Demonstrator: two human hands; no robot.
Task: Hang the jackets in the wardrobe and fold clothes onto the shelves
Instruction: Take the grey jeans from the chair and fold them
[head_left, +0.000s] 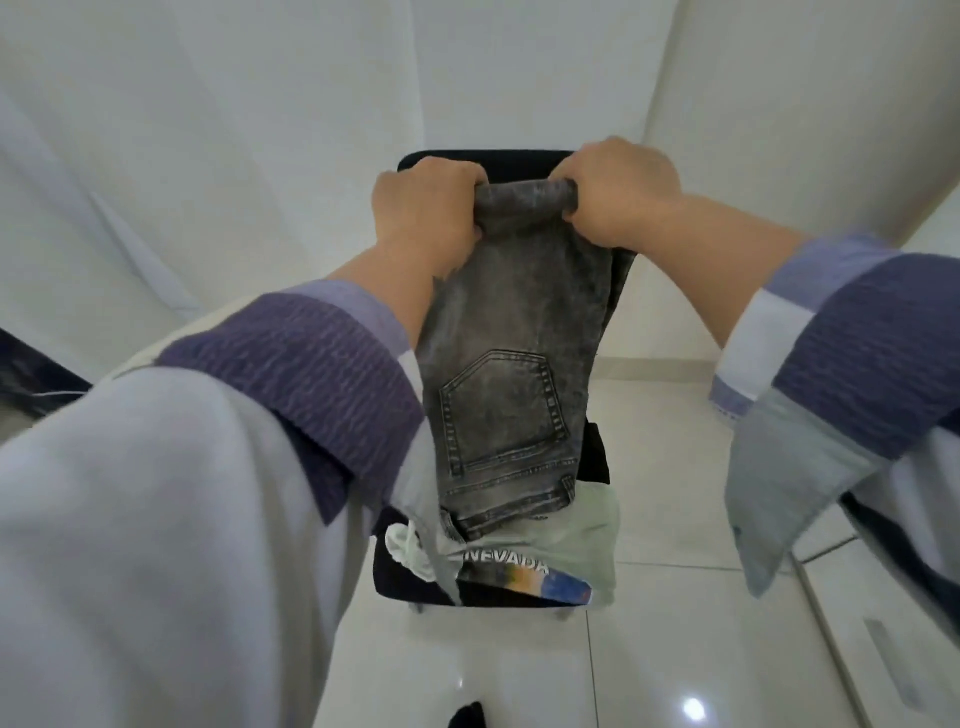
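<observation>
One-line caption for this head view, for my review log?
Both hands, left hand and right hand, hold up folded grey jeans above a dark chair bearing a printed T-shirt.

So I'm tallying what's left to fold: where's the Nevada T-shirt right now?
In the head view, the pale green T-shirt lies low at centre on the dark chair, under the waistband of the grey jeans that both hands hold up.

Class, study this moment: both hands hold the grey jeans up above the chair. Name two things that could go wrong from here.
1. The jeans hang from the left hand and right hand, with the waistband brushing the pale T-shirt on the chair. Lifting may drag that shirt to the floor.
2. Only the bunched top edge is gripped, so the hanging layers could slide uneven, spoiling the fold.
</observation>
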